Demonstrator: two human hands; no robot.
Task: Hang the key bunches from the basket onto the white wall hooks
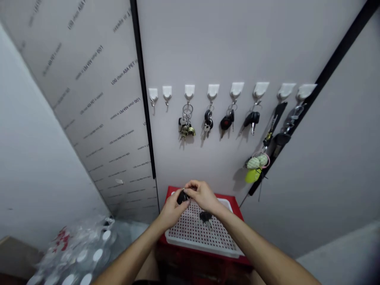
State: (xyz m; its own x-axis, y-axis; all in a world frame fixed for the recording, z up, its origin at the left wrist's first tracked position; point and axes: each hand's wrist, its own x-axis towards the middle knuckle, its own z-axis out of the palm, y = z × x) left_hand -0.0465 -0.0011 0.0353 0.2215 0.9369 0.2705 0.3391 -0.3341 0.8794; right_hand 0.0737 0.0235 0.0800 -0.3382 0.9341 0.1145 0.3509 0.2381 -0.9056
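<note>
Both hands meet over the back of a white perforated tray (204,251). Between the thumb and fingers of my left hand (173,209) is a black key (182,196), partly covered by the fingers. My right hand (202,195) pinches at the key's upper end, where a ring seems to be; the fingertips hide most of it. Another bunch of keys (206,217) with a black head lies in the tray, below my right wrist. On the wall above, a bunch of keys (187,126) hangs from a white hook (189,91).
The tray rests on a red stand (237,204). More keys (227,120) hang in a row to the right, with a lanyard (274,122) and a yellow-green tag (253,175). Two hooks (167,93) at the left end hold nothing. Plastic-wrapped bottles (81,255) stand low on the left.
</note>
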